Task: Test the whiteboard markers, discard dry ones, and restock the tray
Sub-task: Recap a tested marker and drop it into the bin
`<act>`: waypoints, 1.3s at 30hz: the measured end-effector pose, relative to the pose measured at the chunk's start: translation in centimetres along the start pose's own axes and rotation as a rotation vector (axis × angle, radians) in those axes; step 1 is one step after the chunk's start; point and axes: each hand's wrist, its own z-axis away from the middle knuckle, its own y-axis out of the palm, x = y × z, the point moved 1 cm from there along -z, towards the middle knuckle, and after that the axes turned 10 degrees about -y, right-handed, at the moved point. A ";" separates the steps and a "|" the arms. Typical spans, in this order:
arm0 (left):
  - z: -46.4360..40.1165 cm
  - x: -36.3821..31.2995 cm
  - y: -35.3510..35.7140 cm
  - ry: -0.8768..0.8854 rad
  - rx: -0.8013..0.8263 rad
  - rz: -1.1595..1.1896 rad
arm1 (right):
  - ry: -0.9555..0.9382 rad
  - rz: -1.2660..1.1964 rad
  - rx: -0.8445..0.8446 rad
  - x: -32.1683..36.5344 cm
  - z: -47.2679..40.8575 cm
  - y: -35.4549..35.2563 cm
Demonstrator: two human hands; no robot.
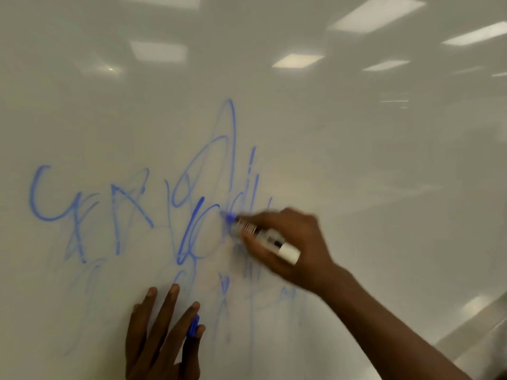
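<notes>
Glossy white whiteboard (356,160) fills the frame, with pale rectangular light reflections along the top. Blue scribbles (192,187) loop across the centre and left, strong blue in the thick strokes, fading to washed-out, smeared blue lower down. In the right hand (288,242), centre frame, a marker (263,237): blue tip, white barrel, a striped barcode-like band, a black mark, white end. Bottom centre, the left hand (162,338) shows a solid blue cap (193,327).
</notes>
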 end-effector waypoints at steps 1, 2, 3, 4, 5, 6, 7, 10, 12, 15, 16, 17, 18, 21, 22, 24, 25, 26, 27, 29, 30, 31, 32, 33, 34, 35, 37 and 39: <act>0.0 -0.2 -0.1 -0.013 0.011 0.008 | -0.008 -0.067 0.107 0.9 1.0 0.7; 0.1 -0.4 -0.3 -0.026 0.026 0.026 | 0.056 -0.195 0.154 1.5 1.8 0.9; 0.1 -0.7 -0.6 -0.053 0.039 0.062 | 0.172 -0.365 0.138 1.9 2.6 0.7; -0.2 -1.2 -1.0 -0.111 0.044 0.122 | 0.298 -0.520 0.080 2.3 3.3 0.5; -0.5 -1.9 -1.5 -0.205 0.043 0.199 | 0.401 -0.642 0.012 2.8 3.9 0.3; -0.9 -2.6 -2.0 -0.315 0.042 0.282 | 0.477 -0.745 -0.048 3.5 4.5 0.2; -1.4 -3.3 -2.4 -0.417 0.048 0.372 | 0.536 -0.832 -0.094 4.1 5.1 0.3; -2.5 -4.2 -3.1 -0.681 0.096 0.646 | 0.662 -0.936 -0.145 5.4 6.5 0.9; -3.0 -4.5 -3.5 -0.774 0.149 0.734 | 0.710 -0.926 -0.158 5.8 7.2 1.4; -3.7 -5.3 -4.0 -0.822 0.292 0.837 | 0.740 -0.962 -0.195 6.2 8.0 1.9; -3.8 -5.5 -4.1 -0.818 0.326 0.847 | 0.741 -0.969 -0.204 6.4 8.1 1.9; -3.8 -5.5 -4.1 -0.813 0.348 0.849 | 0.743 -0.969 -0.211 6.5 8.2 2.0; -3.7 -5.5 -4.2 -0.808 0.365 0.854 | 0.744 -0.966 -0.214 6.6 8.2 1.9; -3.5 -5.3 -4.3 -0.802 0.411 0.864 | 0.754 -0.963 -0.213 6.8 8.3 1.7; -3.4 -5.3 -4.3 -0.796 0.429 0.862 | 0.755 -0.964 -0.208 6.8 8.4 1.7; -3.3 -5.1 -4.3 -0.768 0.464 0.851 | 0.757 -0.962 -0.192 6.9 8.6 1.7; -3.2 -5.1 -4.3 -0.748 0.478 0.840 | 0.760 -0.962 -0.185 7.0 8.6 1.7; -3.2 -5.0 -4.2 -0.727 0.490 0.828 | 0.762 -0.962 -0.179 7.0 8.7 1.7; -3.1 -4.9 -4.2 -0.713 0.502 0.821 | 0.762 -0.964 -0.172 7.0 8.8 1.7; -3.1 -4.7 -4.1 -0.702 0.518 0.822 | 0.761 -0.963 -0.158 7.0 8.8 1.7; -3.1 -4.6 -4.2 -0.693 0.524 0.817 | 0.762 -0.959 -0.149 6.9 8.9 1.7; -3.2 -4.6 -4.2 -0.679 0.531 0.808 | 0.766 -0.957 -0.138 6.9 8.9 1.7; -3.3 -4.4 -4.3 -0.665 0.538 0.800 | 0.770 -0.956 -0.127 6.8 8.9 1.6; -3.3 -4.3 -4.4 -0.654 0.548 0.796 | 0.772 -0.957 -0.115 6.7 8.8 1.5; -3.4 -4.2 -4.5 -0.644 0.559 0.791 | 0.771 -0.960 -0.099 6.7 8.8 1.4; -3.4 -4.0 -4.5 -0.629 0.569 0.777 | 0.768 -0.962 -0.083 6.6 8.7 1.3; -3.4 -4.0 -4.6 -0.591 0.591 0.739 | 0.760 -0.970 -0.053 6.6 8.6 1.2; -3.4 -4.1 -4.7 -0.574 0.604 0.730 | 0.750 -0.982 -0.047 6.6 8.6 1.3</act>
